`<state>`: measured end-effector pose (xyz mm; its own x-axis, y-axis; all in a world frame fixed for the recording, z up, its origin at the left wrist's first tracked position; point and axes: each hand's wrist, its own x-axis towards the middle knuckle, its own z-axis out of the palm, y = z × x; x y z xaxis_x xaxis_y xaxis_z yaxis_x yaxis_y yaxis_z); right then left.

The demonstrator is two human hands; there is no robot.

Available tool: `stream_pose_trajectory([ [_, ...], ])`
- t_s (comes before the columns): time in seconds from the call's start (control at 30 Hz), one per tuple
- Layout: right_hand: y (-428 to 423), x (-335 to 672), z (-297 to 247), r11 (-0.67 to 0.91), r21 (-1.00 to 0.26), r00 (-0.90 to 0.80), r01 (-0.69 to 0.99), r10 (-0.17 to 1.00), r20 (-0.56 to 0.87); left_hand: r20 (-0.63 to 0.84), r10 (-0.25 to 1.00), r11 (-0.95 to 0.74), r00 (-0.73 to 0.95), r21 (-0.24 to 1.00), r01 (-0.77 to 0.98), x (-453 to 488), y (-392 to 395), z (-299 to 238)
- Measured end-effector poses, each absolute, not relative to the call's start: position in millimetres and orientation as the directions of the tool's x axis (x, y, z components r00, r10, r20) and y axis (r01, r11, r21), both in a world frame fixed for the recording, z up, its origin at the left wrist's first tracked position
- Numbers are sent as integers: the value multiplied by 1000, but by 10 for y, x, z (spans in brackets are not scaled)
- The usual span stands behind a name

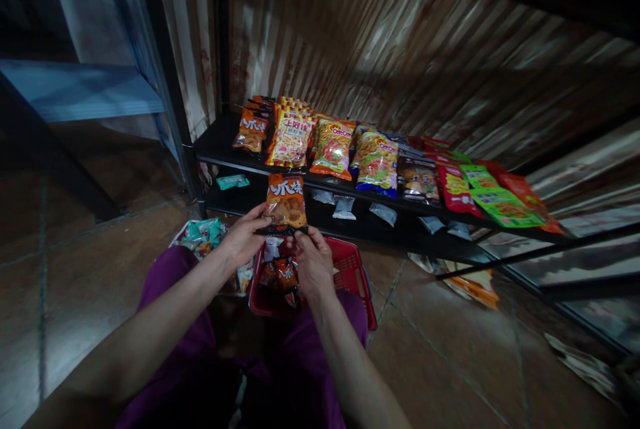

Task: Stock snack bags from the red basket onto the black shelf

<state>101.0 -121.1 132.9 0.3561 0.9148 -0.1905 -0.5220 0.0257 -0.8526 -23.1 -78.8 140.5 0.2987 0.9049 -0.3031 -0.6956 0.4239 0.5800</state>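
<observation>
At centre frame, the left hand (249, 234) and right hand (316, 262) of a person are each clamped on the lower edge of an orange snack bag (286, 201). Just below, a red basket (359, 272) holds similar bags (287, 274); above, a black shelf (216, 141) bears assorted packets (379, 162), ranged from centre to right of frame.

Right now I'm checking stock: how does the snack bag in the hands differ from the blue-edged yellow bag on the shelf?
Colour: the held bag is orange and black, while the blue-edged bag is mainly yellow. Support: the left hand and right hand grip the held bag; the blue-edged bag rests on the black shelf. Both are snack bags with printed fronts in view.
</observation>
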Motion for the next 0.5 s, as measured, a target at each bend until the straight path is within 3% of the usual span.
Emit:
stream_pose_trajectory([
  [0.27, -1234, 1091, 1277, 22, -877, 334, -481, 929, -159, -258, 878, 469, 403, 629, -619, -306, -768, 1402],
  [0.5, -1278, 1099, 1203, 5, -819, 259, -574, 950, -175, -295, 917, 398, 268, 688, -607, -259, -779, 1375],
])
